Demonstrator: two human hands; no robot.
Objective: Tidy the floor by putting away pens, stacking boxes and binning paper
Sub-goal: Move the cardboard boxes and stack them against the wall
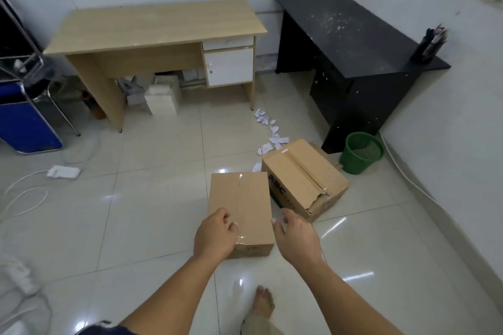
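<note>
On the floor in front of you, your left fingers curl loosely over the taped box, gripping nothing yet; your right hand hangs open beside its right edge. Lift one-handed and the box may tip or slide out. The torn box just beside it has a caved flap, a poor base for stacking. Paper scraps trail toward the bin.
</note>
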